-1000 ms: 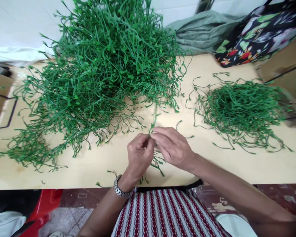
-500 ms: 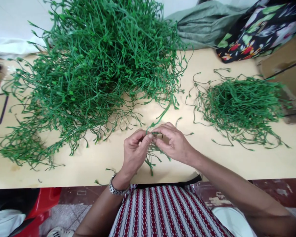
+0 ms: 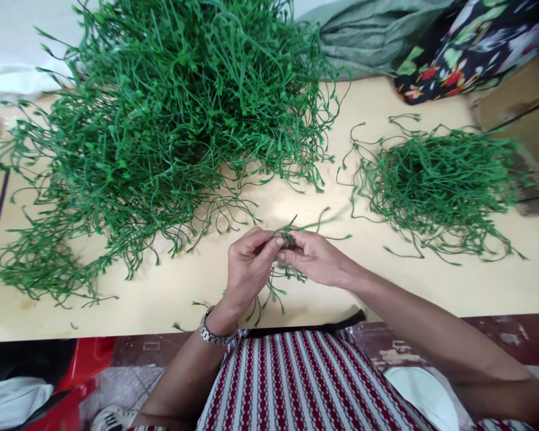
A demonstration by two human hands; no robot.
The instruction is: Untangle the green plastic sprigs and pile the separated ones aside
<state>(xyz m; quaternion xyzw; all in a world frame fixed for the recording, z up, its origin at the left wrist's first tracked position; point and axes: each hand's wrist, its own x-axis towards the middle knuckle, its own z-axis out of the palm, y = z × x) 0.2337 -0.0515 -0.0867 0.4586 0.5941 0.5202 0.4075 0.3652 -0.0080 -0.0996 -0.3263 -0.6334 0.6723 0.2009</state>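
My left hand (image 3: 250, 266) and my right hand (image 3: 313, 257) meet over the near middle of a pale wooden table (image 3: 431, 287). Both pinch the same small cluster of green plastic stems (image 3: 286, 239), whose thin branches hang down between the hands toward the table edge. One stem sticks out to the right from the pinch. A very big heap of the same green stems (image 3: 170, 120) lies at the left and back. A smaller, flatter pile of single stems (image 3: 435, 185) lies at the right.
A grey-green sack (image 3: 377, 36) and a dark flowered bag (image 3: 467, 48) lie at the back right. Cardboard (image 3: 521, 102) stands at the right edge. A wristwatch (image 3: 209, 332) is on my left wrist. Striped cloth (image 3: 305, 383) covers my lap.
The stem that stood up from my fingers has swung down to the right. Both hands stay pinched together at the same spot; the view has shifted slightly.
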